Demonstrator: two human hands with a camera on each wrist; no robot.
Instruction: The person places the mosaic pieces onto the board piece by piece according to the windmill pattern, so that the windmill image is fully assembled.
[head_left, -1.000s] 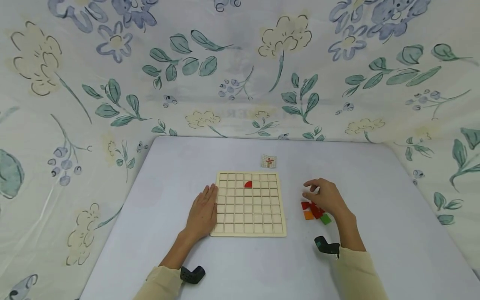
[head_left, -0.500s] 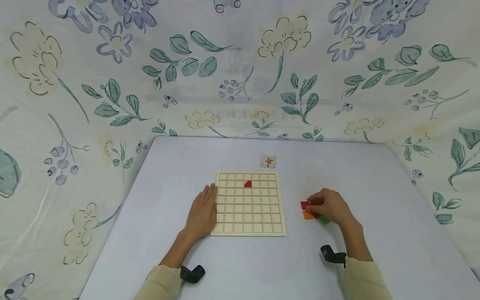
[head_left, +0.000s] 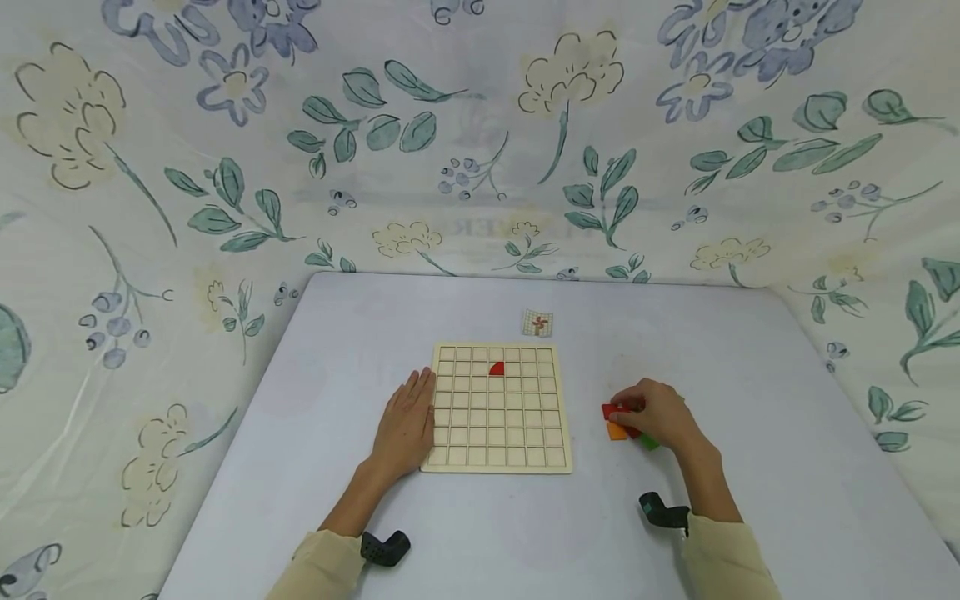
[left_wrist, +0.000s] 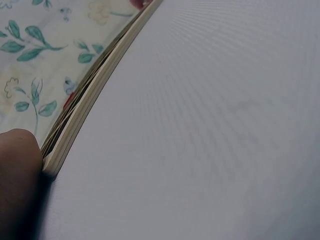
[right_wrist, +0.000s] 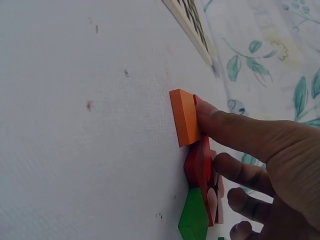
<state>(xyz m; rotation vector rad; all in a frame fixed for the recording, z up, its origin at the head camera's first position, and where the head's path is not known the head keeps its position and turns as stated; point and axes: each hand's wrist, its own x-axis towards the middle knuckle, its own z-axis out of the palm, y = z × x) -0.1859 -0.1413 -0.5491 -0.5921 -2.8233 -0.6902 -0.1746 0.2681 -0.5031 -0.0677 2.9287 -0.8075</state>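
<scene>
A pale wooden grid board [head_left: 480,456] lies on the table with a red quarter-circle piece [head_left: 497,369] in a cell of its second row. Along the board's left edge rests my left hand [head_left: 405,425], its fingers straight and together. To the right of the board, my right hand [head_left: 663,412] pinches at a red block [head_left: 607,411] with thumb and forefinger, the other fingers curled. An orange block [right_wrist: 185,120] stands right at the thumb. Several more red blocks [right_wrist: 198,165] and a green block [right_wrist: 194,217] lie under the hand, partly hidden in the head view.
A small card [head_left: 537,323] with a red pinwheel figure on a grid lies beyond the board. Both wrists wear black camera mounts [head_left: 386,550]. Flowered cloth [head_left: 480,225] hangs behind the white table [head_left: 360,317].
My right hand has come down and back onto the pile, its thumb and forefinger closing at the red block. The left hand and board have stayed put.
</scene>
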